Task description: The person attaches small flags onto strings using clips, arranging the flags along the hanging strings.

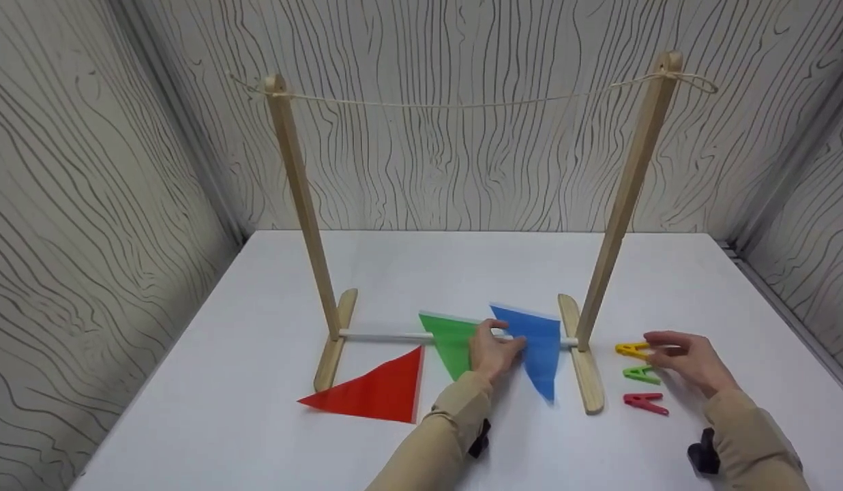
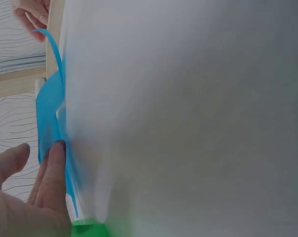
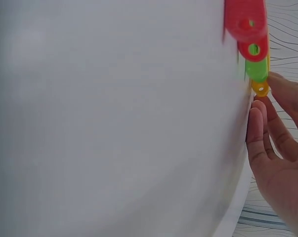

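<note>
On the white table, my left hand (image 1: 495, 349) touches the blue pennant (image 1: 541, 341) with its fingertips, thumb held apart in the left wrist view. Beside it a green pennant (image 1: 452, 341) is partly hidden by that hand. Both lie over the white crossbar (image 1: 387, 335). To the right, my right hand (image 1: 691, 361) has thumb and fingertips around the end of a yellow clothespin (image 1: 629, 350). Nearer the front are a light green clothespin (image 1: 641, 374) and a red clothespin (image 1: 645, 402). In the right wrist view the yellow clothespin (image 3: 260, 89) shows between thumb and finger.
A red pennant (image 1: 377, 390) lies at the left, its tip by the left wooden foot (image 1: 328, 365). Two wooden posts, left (image 1: 300, 191) and right (image 1: 626, 198), stand upright with a thin string (image 1: 455, 106) tied between their tops. A patterned wall (image 1: 449, 170) rises behind.
</note>
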A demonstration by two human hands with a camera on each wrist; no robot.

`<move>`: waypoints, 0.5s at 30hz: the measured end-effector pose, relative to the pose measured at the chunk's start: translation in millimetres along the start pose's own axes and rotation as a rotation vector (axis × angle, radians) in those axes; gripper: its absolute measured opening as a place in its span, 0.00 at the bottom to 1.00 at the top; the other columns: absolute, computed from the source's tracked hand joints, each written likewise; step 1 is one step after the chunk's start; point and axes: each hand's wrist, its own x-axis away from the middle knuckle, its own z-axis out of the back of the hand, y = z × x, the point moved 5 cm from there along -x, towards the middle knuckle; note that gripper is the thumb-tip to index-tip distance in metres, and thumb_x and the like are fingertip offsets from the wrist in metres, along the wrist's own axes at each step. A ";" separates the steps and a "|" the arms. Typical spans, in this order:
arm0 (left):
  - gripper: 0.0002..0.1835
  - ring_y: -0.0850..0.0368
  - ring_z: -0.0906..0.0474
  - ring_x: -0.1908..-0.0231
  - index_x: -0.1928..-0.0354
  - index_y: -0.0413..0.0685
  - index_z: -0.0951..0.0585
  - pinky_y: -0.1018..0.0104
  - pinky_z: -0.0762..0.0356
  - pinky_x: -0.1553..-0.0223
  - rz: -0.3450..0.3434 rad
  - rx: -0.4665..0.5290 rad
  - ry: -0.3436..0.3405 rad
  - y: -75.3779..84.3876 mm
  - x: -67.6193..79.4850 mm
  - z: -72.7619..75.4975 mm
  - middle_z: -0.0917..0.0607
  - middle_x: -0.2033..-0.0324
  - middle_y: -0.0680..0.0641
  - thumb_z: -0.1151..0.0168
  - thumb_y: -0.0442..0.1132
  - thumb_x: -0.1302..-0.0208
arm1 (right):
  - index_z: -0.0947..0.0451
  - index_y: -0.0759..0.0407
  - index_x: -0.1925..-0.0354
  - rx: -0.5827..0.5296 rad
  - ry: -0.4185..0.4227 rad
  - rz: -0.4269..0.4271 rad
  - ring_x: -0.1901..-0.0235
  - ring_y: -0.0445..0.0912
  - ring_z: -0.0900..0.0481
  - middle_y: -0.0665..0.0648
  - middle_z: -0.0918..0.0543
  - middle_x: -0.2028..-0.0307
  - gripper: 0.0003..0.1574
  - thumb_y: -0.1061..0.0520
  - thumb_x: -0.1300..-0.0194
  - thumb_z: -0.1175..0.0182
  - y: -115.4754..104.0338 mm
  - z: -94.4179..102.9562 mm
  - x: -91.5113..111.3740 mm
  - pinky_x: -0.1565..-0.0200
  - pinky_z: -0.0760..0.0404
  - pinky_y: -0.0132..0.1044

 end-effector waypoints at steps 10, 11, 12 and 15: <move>0.12 0.62 0.18 0.83 0.62 0.40 0.18 0.74 0.21 0.78 -0.005 0.063 -0.011 1.1 0.2 1.6 0.13 0.79 0.47 0.31 0.26 0.50 | 0.34 0.72 0.31 -0.010 -0.004 -0.034 0.39 0.68 0.29 0.78 0.32 0.33 0.33 0.58 0.29 0.40 1.7 -0.1 -1.2 0.36 0.30 0.65; 0.12 0.62 0.18 0.83 0.62 0.40 0.18 0.74 0.21 0.78 -0.007 0.069 -0.020 1.0 0.9 2.6 0.13 0.79 0.47 0.31 0.25 0.50 | 0.34 0.72 0.32 -0.005 -0.006 -0.032 0.40 0.68 0.29 0.78 0.32 0.33 0.33 0.58 0.29 0.40 1.7 -0.1 -1.2 0.36 0.29 0.65; 0.12 0.61 0.18 0.82 0.62 0.39 0.18 0.73 0.20 0.78 -0.002 0.077 -0.033 0.5 1.5 3.4 0.12 0.79 0.46 0.31 0.25 0.50 | 0.34 0.72 0.32 -0.001 -0.006 -0.030 0.40 0.68 0.28 0.78 0.32 0.33 0.33 0.58 0.29 0.40 1.6 0.2 -1.2 0.37 0.28 0.64; 0.12 0.62 0.18 0.80 0.62 0.38 0.17 0.73 0.19 0.76 -0.005 0.070 -0.064 1.0 3.2 6.5 0.12 0.76 0.45 0.30 0.24 0.51 | 0.32 0.72 0.33 0.025 0.001 -0.014 0.43 0.64 0.25 0.78 0.30 0.35 0.33 0.59 0.31 0.38 0.9 1.2 -2.0 0.42 0.22 0.52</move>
